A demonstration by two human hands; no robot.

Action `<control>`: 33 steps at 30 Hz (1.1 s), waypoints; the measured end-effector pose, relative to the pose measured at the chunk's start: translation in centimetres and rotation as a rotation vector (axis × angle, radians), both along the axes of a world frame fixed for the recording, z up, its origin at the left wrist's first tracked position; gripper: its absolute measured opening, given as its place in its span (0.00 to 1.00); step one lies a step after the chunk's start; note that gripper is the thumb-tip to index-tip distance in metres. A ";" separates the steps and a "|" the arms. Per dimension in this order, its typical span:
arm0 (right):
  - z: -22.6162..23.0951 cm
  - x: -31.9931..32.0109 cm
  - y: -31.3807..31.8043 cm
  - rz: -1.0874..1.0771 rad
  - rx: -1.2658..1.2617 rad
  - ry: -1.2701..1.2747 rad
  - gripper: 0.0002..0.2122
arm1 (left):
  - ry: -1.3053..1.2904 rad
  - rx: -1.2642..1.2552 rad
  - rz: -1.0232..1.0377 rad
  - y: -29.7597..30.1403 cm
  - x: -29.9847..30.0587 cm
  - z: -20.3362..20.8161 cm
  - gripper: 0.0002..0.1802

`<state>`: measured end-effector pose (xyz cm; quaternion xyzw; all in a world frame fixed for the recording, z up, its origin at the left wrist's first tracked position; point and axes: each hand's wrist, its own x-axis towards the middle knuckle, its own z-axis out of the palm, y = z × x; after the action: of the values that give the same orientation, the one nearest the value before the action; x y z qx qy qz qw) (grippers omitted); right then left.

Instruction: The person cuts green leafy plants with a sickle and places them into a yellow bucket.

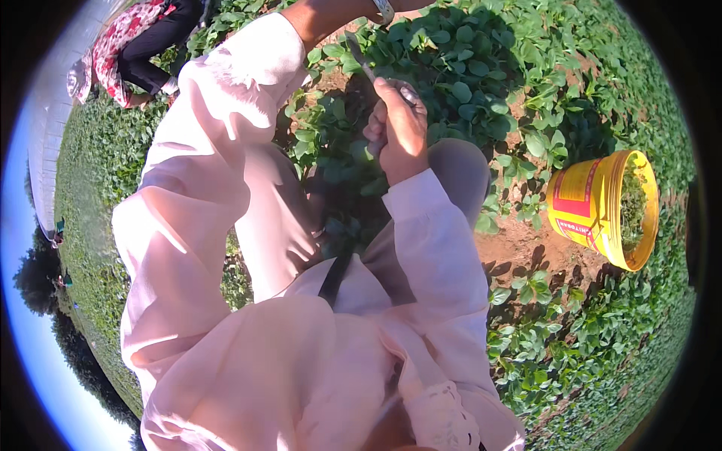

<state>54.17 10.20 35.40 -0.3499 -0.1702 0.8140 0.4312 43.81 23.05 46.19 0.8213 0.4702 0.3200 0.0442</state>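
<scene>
My right hand (400,129) is closed round a small hand tool with a narrow grey metal blade (359,56). The blade slants up and left from the fist, over low leafy green plants (460,71). What shows of the grip is too little to name the tool more exactly. My left arm, in a pale pink sleeve, reaches to the top edge, with a light band (384,10) round the wrist. Only a sliver of my left hand (411,3) shows there; its fingers lie outside the picture. Both my knees are bent on either side of the plants between them.
A yellow bucket (590,203) with red patches lies tipped on its side at the right, green cuttings (633,207) inside. Bare reddish soil (519,244) shows between the rows. Another person (135,52) crouches at the upper left, beside pale sheeting (51,143).
</scene>
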 end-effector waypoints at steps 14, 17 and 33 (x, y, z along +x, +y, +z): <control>-2.2 -0.1 -1.0 0.084 0.261 -0.416 0.10 | -0.431 -0.966 0.632 -27.4 -27.8 -17.9 0.19; -3.0 0.0 -1.2 0.151 0.315 -0.624 0.10 | -0.415 -1.083 0.554 -26.0 -26.9 -25.2 0.18; -16.6 -6.7 -1.4 0.723 0.843 -1.305 0.07 | 0.138 -0.883 0.625 -16.3 -24.2 -40.6 0.18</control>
<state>47.49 8.79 18.84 -0.4831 -0.7739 0.4057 0.0552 19.61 6.71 5.57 0.5647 0.7836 0.0356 0.2567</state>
